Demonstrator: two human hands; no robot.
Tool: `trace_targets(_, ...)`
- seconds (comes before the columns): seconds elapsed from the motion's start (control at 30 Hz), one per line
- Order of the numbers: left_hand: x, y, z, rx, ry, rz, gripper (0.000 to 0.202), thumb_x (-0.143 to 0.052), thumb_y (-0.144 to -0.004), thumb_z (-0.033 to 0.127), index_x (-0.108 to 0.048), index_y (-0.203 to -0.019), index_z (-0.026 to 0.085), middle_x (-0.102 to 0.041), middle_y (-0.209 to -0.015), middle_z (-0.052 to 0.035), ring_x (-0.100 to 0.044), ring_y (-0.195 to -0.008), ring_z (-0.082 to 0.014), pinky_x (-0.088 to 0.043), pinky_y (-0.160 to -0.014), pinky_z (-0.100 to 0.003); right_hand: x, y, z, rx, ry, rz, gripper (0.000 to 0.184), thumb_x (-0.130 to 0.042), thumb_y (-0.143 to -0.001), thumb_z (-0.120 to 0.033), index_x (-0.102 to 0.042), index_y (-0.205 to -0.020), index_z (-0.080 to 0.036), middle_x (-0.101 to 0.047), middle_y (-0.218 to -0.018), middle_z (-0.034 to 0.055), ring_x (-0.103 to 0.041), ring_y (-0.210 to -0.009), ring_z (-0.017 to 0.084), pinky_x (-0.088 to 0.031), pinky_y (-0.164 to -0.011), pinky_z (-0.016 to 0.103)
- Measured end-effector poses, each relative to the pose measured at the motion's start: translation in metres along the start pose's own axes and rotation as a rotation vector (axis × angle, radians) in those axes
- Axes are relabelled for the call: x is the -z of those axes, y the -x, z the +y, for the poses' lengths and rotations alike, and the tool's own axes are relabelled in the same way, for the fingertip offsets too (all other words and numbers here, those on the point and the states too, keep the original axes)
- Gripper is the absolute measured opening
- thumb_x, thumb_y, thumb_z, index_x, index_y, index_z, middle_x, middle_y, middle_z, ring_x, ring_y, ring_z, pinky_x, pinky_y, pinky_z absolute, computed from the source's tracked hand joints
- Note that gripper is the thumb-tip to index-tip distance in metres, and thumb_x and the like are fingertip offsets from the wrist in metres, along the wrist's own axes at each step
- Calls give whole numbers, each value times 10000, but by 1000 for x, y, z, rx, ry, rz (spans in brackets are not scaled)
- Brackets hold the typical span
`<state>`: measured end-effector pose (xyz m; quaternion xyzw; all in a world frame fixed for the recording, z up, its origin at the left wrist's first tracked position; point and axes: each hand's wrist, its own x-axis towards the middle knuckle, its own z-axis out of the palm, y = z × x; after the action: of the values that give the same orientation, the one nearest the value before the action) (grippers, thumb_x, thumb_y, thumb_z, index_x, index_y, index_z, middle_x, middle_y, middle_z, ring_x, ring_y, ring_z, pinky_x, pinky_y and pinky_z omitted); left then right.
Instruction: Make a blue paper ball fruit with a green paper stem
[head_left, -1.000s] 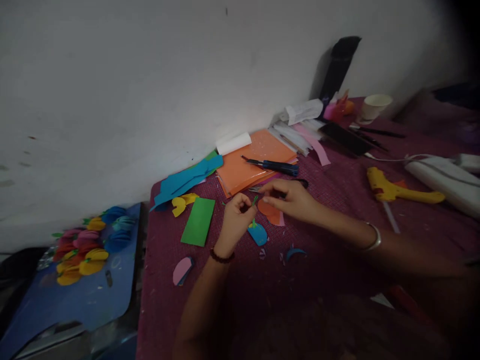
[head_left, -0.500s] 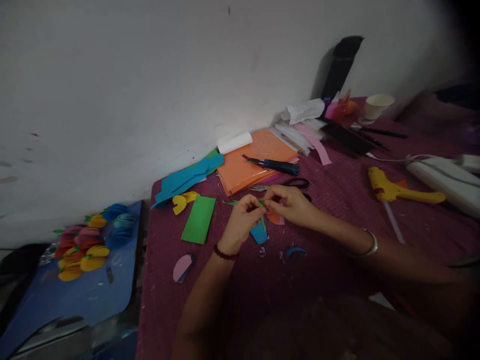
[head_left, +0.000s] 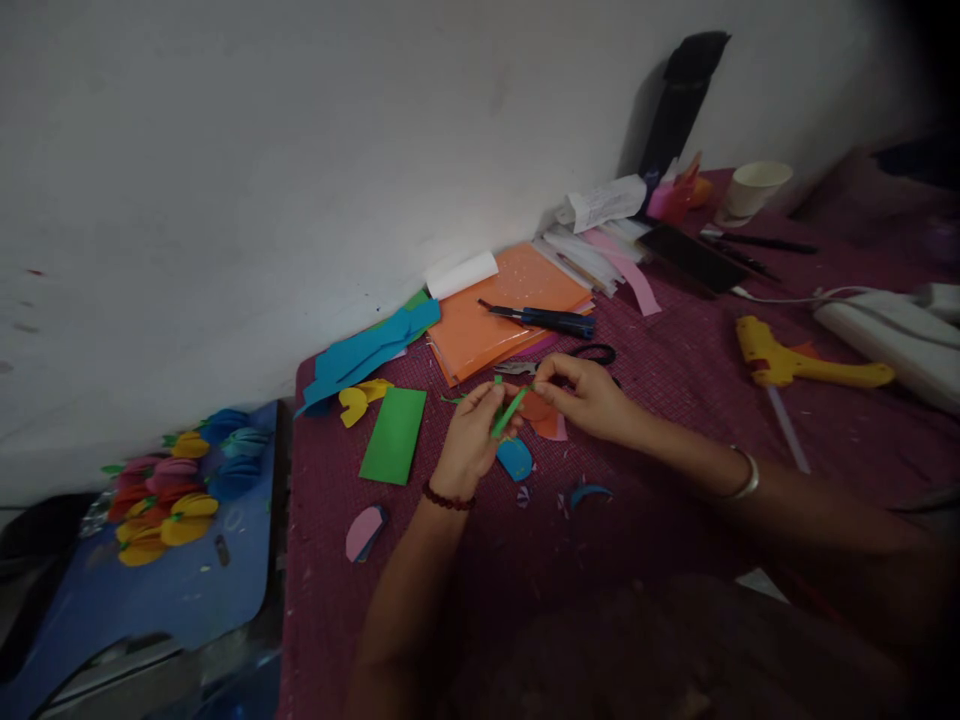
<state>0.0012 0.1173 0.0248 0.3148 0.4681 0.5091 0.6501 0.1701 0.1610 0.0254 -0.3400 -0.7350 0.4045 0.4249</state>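
Between my two hands is a narrow green paper strip [head_left: 510, 411], slanting up to the right. My left hand [head_left: 472, 430] is closed, with thumb and fingers pinching green paper near the strip's lower end. My right hand [head_left: 581, 395] pinches the strip's upper end between thumb and fingertips. Just below them on the table lie a blue paper piece [head_left: 514, 460] and an orange paper piece [head_left: 541, 412], partly hidden by my hands. A pair of scissors [head_left: 596, 353] lies behind my right hand. To the left rests a green paper rectangle [head_left: 394, 436].
Orange sheets [head_left: 480, 340] with a utility knife [head_left: 551, 320] lie at the back, near blue paper strips [head_left: 367, 350]. A yellow glue gun [head_left: 810, 368] and white power strip [head_left: 885, 350] are on the right. Paper fruit shapes [head_left: 187, 517] sit on a blue surface [head_left: 165, 600] at left.
My hands have moved slightly apart, and the green strip now shows stretched between them, tilted rather than hanging down. The view has shifted a little.
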Motion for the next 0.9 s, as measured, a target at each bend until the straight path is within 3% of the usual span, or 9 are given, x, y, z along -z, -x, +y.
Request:
trace_targets(0.13,12,-7,-2,-64,-20,91,345,-696,-716,469,-632,-820,146,-620,-661,1,-571,-534,-94,-440,-483,-209,6,-1,-1,-96,-403,18,157,-572,-844,-295,-493,-759,-190,-634,-928,37,-527,-586,79,-429,-534,239)
trace_targets(0.23,23,-14,-2,-132,3,161,338,-691,-727,459,-613,-815,143,-636,-685,-14,-583,-549,-99,-440,-489,-209,12,-4,-2,-132,-644,46,197,-593,-855,-327,-467,-767,-204,-661,-934,23,-539,-528,66,-415,-472,222)
trace_targets(0.43,32,-21,0,-246,88,291,295,-632,-785,436,-568,-836,152,-592,-618,7,-544,-508,-87,-435,-506,-207,15,-6,-3,-206,-745,53,235,-673,-808,-338,-491,-757,-198,-687,-884,7,-587,-545,70,-466,-484,210)
trace_targets(0.5,32,-20,1,-274,30,301,273,-625,-796,414,-568,-895,167,-621,-704,-11,-574,-576,-101,-453,-543,-219,14,-6,-3,-251,-757,54,257,-699,-783,-355,-499,-756,-196,-693,-865,7,-620,-572,83,-498,-505,213)
trace_targets(0.6,33,-17,6,-425,-163,351,279,-644,-798,344,-579,-1033,207,-648,-995,-44,-617,-859,-132,-486,-729,-249,14,-6,-1,-319,-769,76,298,-739,-736,-372,-502,-738,-192,-698,-795,3,-649,-566,94,-534,-528,218)
trace_targets(0.67,32,-12,10,-519,-349,304,245,-606,-837,344,-613,-1046,215,-639,-1101,-48,-586,-1020,-155,-454,-880,-281,14,-8,0,-372,-778,81,314,-758,-710,-371,-501,-727,-192,-695,-742,-2,-660,-558,104,-550,-534,223)
trace_targets(0.77,26,-5,16,-485,-550,44,303,-459,-921,391,-685,-951,191,-677,-1021,-59,-584,-1041,-186,-409,-962,-327,15,-9,3,-444,-787,78,304,-764,-701,-348,-505,-725,-191,-685,-681,-9,-670,-563,111,-554,-531,213)
trace_targets(0.83,21,-1,16,-446,-626,-58,282,-511,-892,387,-708,-906,186,-680,-944,-55,-594,-965,-187,-428,-902,-315,15,-9,5,-471,-797,74,291,-762,-701,-333,-509,-730,-190,-681,-660,-10,-676,-574,112,-552,-532,203)
trace_targets(0.9,16,0,14,-407,-676,-48,198,-635,-804,356,-715,-853,181,-658,-845,-35,-581,-820,-165,-442,-762,-278,15,-9,6,-475,-811,69,287,-763,-697,-323,-512,-732,-188,-679,-657,-10,-677,-577,110,-550,-534,199)
